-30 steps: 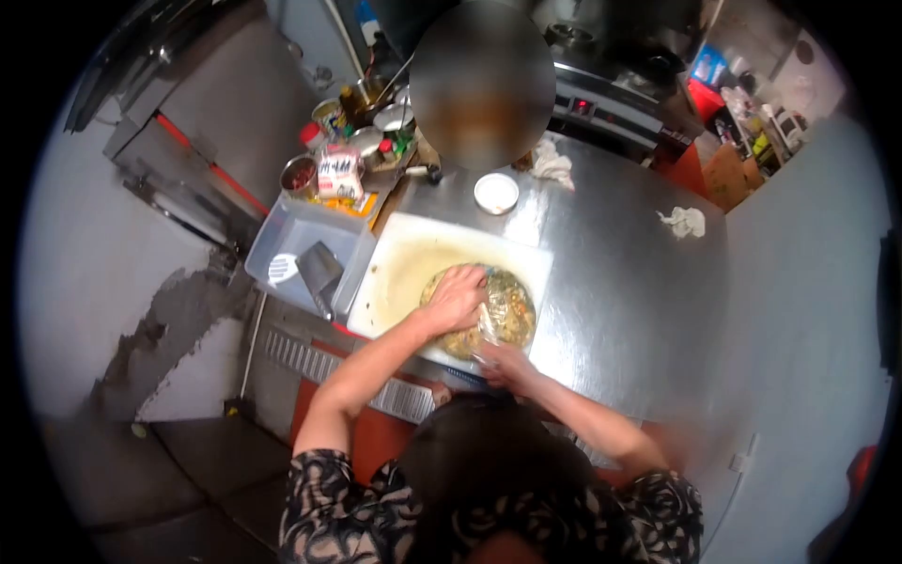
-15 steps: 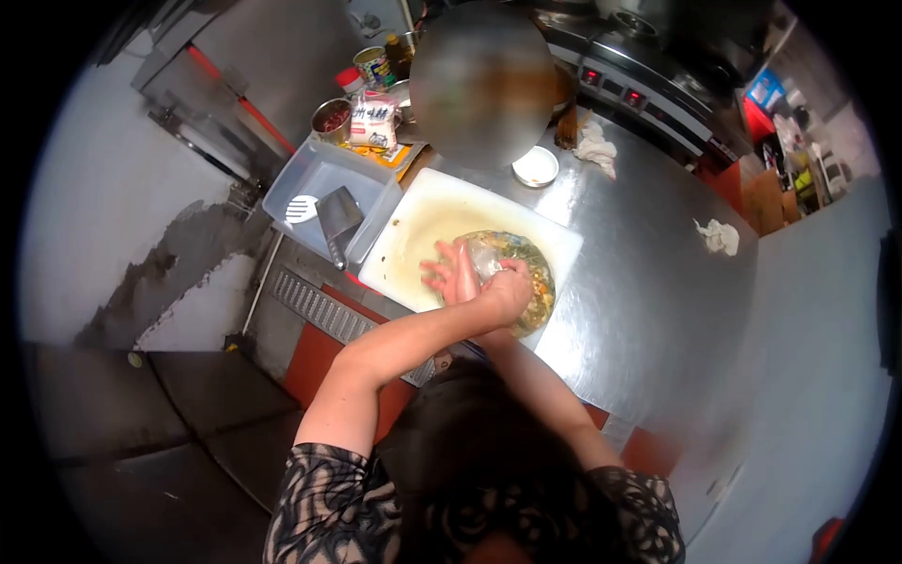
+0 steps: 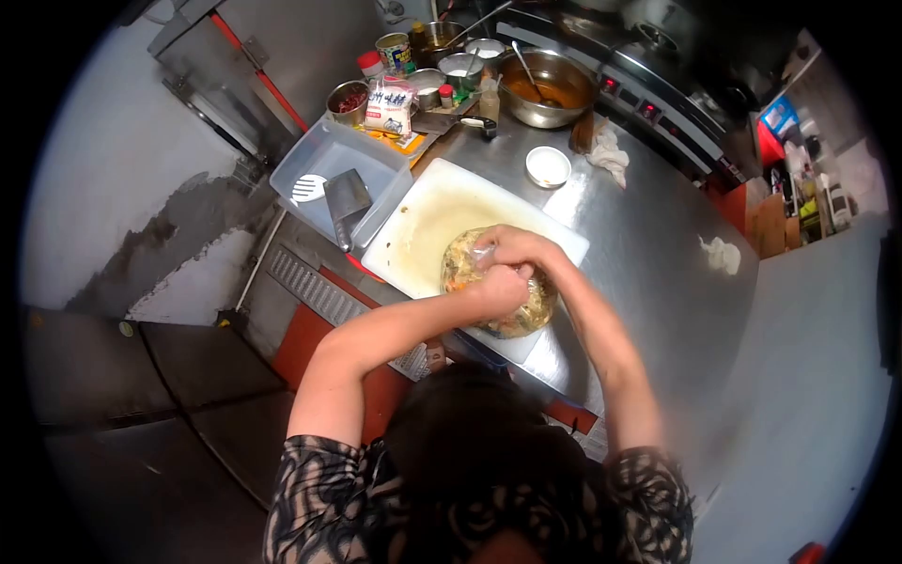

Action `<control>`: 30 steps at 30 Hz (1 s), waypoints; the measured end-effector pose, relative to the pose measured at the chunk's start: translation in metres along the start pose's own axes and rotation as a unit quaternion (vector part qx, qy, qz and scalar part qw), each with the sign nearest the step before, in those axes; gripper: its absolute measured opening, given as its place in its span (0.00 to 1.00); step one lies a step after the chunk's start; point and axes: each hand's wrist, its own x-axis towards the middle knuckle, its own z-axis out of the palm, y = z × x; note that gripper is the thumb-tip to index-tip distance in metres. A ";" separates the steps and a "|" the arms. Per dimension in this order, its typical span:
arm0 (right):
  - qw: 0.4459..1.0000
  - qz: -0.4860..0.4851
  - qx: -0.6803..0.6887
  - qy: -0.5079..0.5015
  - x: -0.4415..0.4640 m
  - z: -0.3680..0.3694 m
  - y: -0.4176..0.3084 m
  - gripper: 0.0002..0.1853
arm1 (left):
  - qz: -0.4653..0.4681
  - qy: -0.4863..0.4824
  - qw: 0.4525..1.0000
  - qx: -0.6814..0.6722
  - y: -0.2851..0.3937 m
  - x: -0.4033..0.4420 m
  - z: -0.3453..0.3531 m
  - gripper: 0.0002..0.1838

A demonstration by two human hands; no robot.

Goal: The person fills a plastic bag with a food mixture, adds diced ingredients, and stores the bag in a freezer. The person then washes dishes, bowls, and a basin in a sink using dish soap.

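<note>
A clear plastic bag [image 3: 531,318] full of a chopped, yellow-green food mix with orange bits rests on the white cutting board [image 3: 395,252]. My left hand [image 3: 503,290] is closed in a fist on the gathered plastic at the top of the bag. Just beyond it, my right hand [image 3: 515,246] bends over the bag with its fingers curled down on the clear plastic near the neck. Part of the bag is hidden under both hands, and some of the right fingertips are covered.
Left of the board, a clear plastic bin [image 3: 381,179] holds a cleaver-like blade [image 3: 348,195] and a white slotted turner [image 3: 308,188]. Behind stand a steel bowl of orange-brown liquid [image 3: 550,89], a small white dish [image 3: 548,167] and seasoning containers. Crumpled cloths [image 3: 722,256] lie rightward.
My right hand, spread open left of the bag and crossed under my left arm before, has come round to the bag's far side and curled onto the plastic. The left hand keeps its grip.
</note>
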 end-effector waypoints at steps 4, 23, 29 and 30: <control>0.976 0.100 0.195 0.001 -0.022 0.011 0.047 0.10 | -0.060 0.291 0.875 -0.382 -0.038 -0.018 0.020 0.07; 0.848 -0.044 -0.024 0.527 -0.091 0.110 0.007 0.11 | -0.252 0.185 0.589 -0.745 -0.029 -0.001 0.051 0.10; 0.836 0.010 -0.043 0.547 -0.071 0.121 0.004 0.13 | -0.214 0.206 0.605 -0.738 -0.039 0.002 0.064 0.10; 0.828 0.004 -0.063 0.557 -0.069 0.122 0.004 0.12 | -0.236 0.165 0.599 -0.747 -0.039 -0.004 0.045 0.10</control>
